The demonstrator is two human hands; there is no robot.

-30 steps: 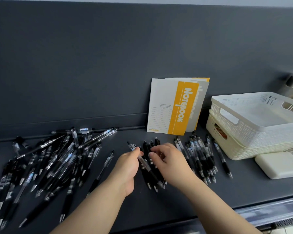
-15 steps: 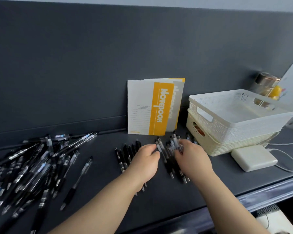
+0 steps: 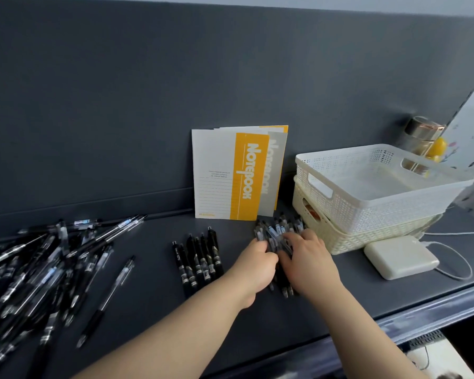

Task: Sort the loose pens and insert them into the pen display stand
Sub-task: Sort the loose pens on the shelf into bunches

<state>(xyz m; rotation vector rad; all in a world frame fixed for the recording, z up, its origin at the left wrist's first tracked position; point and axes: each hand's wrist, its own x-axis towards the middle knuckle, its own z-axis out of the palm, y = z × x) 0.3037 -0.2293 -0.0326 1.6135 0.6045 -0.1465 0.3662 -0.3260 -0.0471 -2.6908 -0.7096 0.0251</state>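
A big loose heap of black and clear pens (image 3: 44, 272) covers the left of the dark desk. A small row of black pens (image 3: 200, 261) lies side by side in the middle. Right of it is a bunch of clear-barrelled pens (image 3: 278, 229), close to the baskets. My left hand (image 3: 255, 265) and my right hand (image 3: 307, 258) both rest on this bunch from either side, fingers curled around the pens. The bunch's lower half is hidden under my hands. No pen display stand is in view.
Notebooks with a yellow stripe (image 3: 238, 173) lean on the back wall. Two stacked white lattice baskets (image 3: 372, 198) stand at the right, a white charger block (image 3: 400, 261) with cable before them, a bottle (image 3: 422, 138) behind. The desk's front edge runs along the lower right.
Both hands moved right from the middle row of black pens to the bunch near the baskets and closed around it. The camera view shifted right too.
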